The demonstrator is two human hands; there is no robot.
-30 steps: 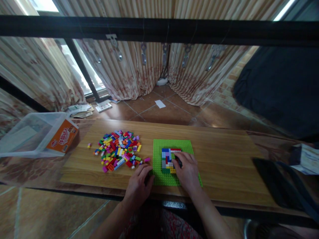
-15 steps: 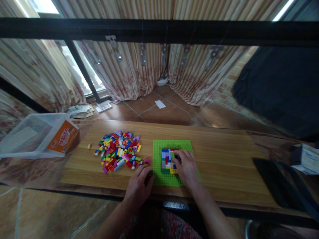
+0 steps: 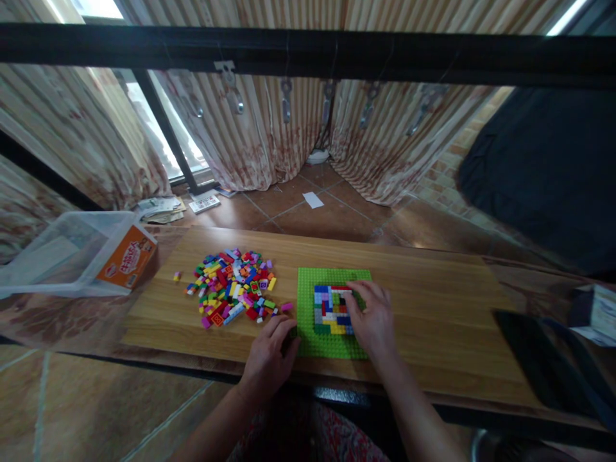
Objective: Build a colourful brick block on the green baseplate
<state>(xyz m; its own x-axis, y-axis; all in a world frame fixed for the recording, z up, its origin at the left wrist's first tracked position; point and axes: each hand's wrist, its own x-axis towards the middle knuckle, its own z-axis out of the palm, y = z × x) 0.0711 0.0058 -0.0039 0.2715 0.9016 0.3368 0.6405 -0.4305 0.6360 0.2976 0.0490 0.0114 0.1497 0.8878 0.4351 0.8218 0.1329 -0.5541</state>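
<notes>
A green studded baseplate [image 3: 305, 282] lies on the wooden board, carrying a low, roughly square build of coloured toy bricks [image 3: 326, 314]. My left hand [image 3: 269, 351] is at the plate's lower left edge, fingers curled and thumb below, seemingly gripping that edge; the fingertips are partly in shadow. Over the right side of the build is my right hand [image 3: 375, 317], thumb and index finger apart, with no brick visible between them. It hides the build's right edge. Loose toy bricks [image 3: 235, 285] form a mixed pile left of the plate. One pink brick [image 3: 287, 307] rests between pile and plate.
A clear plastic bin [image 3: 62, 289] with an orange label lies at the left end. The wooden board [image 3: 433, 308] extends to the right, where a dark flat item [image 3: 534, 359] lies. A black bar [image 3: 308, 54] crosses ahead, before striped curtains [image 3: 269, 141].
My right hand has shifted right and slightly up, its thumb drawing back so more bricks of the build show. My left hand stays at the plate's edge. The view has tilted slightly.
</notes>
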